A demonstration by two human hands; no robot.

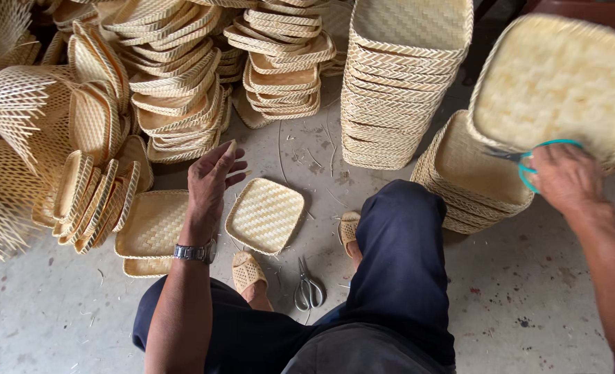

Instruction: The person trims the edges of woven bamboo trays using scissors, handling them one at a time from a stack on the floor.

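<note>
Right hand (564,176) grips tray (557,83); left hand (210,181) open.

A pair of grey scissors (308,287) is seen on the concrete floor (522,298) at six o'clock. Leaning stacks of woven trays (176,76) are piled at eleven o'clock, and open-weave baskets (9,131) are heaped at nine o'clock.
</note>
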